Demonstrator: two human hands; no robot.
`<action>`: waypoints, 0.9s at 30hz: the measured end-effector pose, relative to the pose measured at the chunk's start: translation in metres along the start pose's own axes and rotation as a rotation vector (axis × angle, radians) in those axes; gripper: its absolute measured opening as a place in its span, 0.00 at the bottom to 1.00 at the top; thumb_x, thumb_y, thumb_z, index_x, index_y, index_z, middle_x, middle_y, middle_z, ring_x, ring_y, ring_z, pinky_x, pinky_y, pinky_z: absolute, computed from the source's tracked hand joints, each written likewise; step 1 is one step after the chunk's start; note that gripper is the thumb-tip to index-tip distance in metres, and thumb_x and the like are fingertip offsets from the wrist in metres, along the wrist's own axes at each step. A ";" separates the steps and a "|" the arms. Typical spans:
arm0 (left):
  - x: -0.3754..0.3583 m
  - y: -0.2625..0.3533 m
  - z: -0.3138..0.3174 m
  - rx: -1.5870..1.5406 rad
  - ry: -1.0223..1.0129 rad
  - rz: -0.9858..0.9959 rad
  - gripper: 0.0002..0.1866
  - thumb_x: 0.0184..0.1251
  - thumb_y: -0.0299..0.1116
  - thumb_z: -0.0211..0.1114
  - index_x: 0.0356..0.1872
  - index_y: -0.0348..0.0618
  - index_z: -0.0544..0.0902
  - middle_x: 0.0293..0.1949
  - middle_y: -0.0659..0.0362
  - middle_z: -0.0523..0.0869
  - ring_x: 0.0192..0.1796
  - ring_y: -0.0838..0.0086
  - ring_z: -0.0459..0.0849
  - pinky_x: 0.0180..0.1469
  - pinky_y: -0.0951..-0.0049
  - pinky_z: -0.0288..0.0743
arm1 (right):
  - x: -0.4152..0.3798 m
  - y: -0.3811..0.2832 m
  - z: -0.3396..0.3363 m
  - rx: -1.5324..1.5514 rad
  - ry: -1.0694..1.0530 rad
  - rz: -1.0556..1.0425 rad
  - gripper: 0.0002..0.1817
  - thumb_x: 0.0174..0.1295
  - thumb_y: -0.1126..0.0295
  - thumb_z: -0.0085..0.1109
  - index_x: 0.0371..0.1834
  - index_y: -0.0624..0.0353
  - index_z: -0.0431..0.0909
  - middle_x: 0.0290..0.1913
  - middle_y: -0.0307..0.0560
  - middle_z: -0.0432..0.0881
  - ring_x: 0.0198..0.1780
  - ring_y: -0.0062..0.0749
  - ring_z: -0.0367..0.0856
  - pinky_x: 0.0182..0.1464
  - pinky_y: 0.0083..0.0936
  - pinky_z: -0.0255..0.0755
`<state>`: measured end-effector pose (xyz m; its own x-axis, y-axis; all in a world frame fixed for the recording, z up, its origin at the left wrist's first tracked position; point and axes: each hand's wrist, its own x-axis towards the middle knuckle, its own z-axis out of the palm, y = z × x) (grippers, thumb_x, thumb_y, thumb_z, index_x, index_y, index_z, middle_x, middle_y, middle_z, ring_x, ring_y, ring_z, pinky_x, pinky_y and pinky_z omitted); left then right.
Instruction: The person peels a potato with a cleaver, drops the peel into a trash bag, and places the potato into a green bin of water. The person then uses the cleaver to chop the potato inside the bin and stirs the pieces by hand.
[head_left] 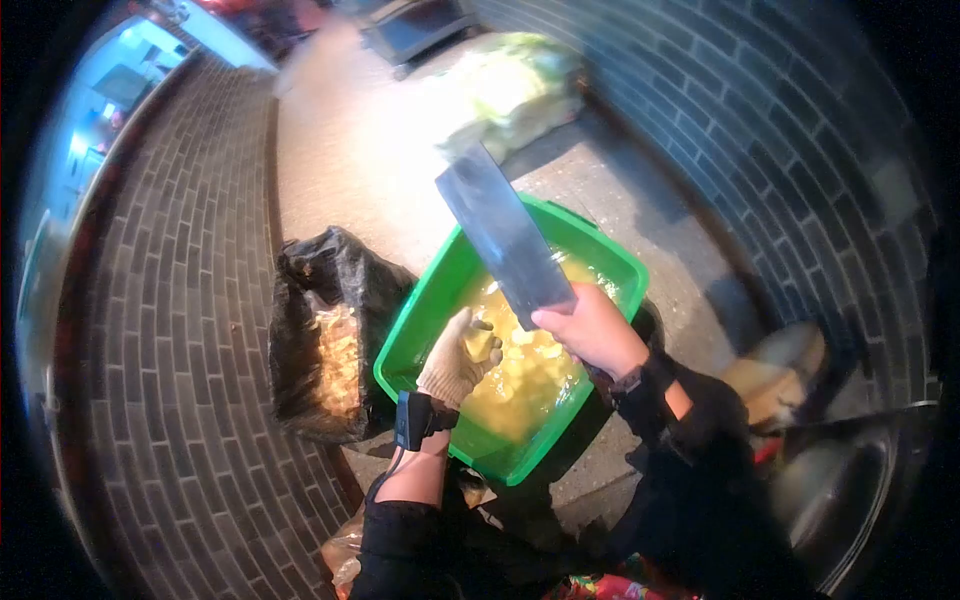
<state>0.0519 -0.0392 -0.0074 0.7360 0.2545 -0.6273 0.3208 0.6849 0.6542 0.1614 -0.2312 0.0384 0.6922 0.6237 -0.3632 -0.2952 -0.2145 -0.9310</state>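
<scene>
A green plastic tub (622, 262) stands below my hands, holding cloudy water and many pale yellow slices (520, 385) that look like potato. My left hand (458, 352), in a knitted glove, is over the tub's left part with its fingers curled round a yellow potato piece (482, 343). My bare right hand (592, 328) grips the near end of a long, flat, rectangular metal slicer (505, 240). The slicer slants away over the tub, its far end past the rim. The left hand and the slicer are apart. Its blade cannot be made out.
Left of the tub, an opened black plastic bag (345, 262) holds yellowish peelings or pieces (338, 360). A large blurred bag of pale green contents (515, 85) lies beyond the tub. Brick walls (190, 270) rise on both sides. A roundish tan object (775, 375) is at right.
</scene>
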 end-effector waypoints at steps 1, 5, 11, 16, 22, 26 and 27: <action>0.001 0.005 -0.001 -0.011 0.005 0.016 0.17 0.75 0.49 0.52 0.41 0.43 0.75 0.44 0.55 0.77 0.43 0.63 0.80 0.47 0.63 0.81 | -0.002 0.000 0.002 0.033 -0.010 -0.016 0.16 0.60 0.70 0.62 0.49 0.64 0.77 0.32 0.39 0.83 0.20 0.15 0.70 0.20 0.17 0.65; 0.015 0.016 -0.010 -0.229 -0.270 -0.030 0.24 0.75 0.53 0.49 0.44 0.39 0.75 0.44 0.47 0.81 0.45 0.55 0.84 0.48 0.57 0.83 | 0.002 0.008 0.005 -0.012 -0.013 -0.100 0.15 0.61 0.70 0.62 0.48 0.64 0.77 0.32 0.39 0.83 0.20 0.16 0.71 0.20 0.18 0.66; 0.000 0.033 0.009 -0.112 -0.268 0.064 0.21 0.76 0.39 0.50 0.60 0.35 0.72 0.57 0.49 0.79 0.55 0.59 0.82 0.61 0.56 0.76 | 0.003 -0.001 0.009 -0.045 -0.035 -0.072 0.13 0.61 0.71 0.61 0.47 0.63 0.76 0.28 0.39 0.80 0.18 0.16 0.69 0.19 0.19 0.64; 0.004 0.023 -0.009 0.056 -0.359 0.214 0.23 0.75 0.34 0.51 0.66 0.35 0.66 0.60 0.53 0.77 0.59 0.65 0.79 0.64 0.61 0.74 | 0.003 0.009 0.016 -0.052 -0.025 -0.036 0.15 0.59 0.69 0.61 0.47 0.66 0.80 0.38 0.46 0.86 0.40 0.26 0.83 0.45 0.27 0.76; -0.004 0.019 -0.023 0.286 0.053 0.246 0.17 0.72 0.47 0.53 0.49 0.48 0.80 0.37 0.66 0.81 0.31 0.84 0.75 0.26 0.81 0.65 | 0.009 0.005 0.025 -0.156 -0.076 -0.034 0.11 0.60 0.68 0.62 0.41 0.63 0.81 0.27 0.39 0.80 0.27 0.22 0.77 0.31 0.24 0.73; 0.019 0.003 -0.053 -0.059 -0.110 0.100 0.15 0.72 0.42 0.53 0.52 0.49 0.79 0.39 0.63 0.83 0.33 0.79 0.81 0.28 0.79 0.72 | 0.011 -0.007 0.038 0.005 -0.154 0.133 0.06 0.62 0.74 0.61 0.33 0.57 0.72 0.19 0.33 0.69 0.17 0.19 0.67 0.20 0.23 0.65; 0.026 0.002 -0.059 -0.102 -0.117 0.122 0.16 0.72 0.39 0.52 0.56 0.50 0.77 0.43 0.62 0.83 0.34 0.77 0.81 0.30 0.77 0.75 | 0.014 -0.005 0.041 0.025 -0.166 0.143 0.06 0.62 0.75 0.61 0.32 0.57 0.71 0.18 0.34 0.68 0.17 0.20 0.66 0.20 0.24 0.65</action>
<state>0.0364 0.0093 -0.0475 0.8318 0.2628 -0.4889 0.1676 0.7208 0.6726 0.1454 -0.1904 0.0397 0.5251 0.7038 -0.4784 -0.3998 -0.2923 -0.8688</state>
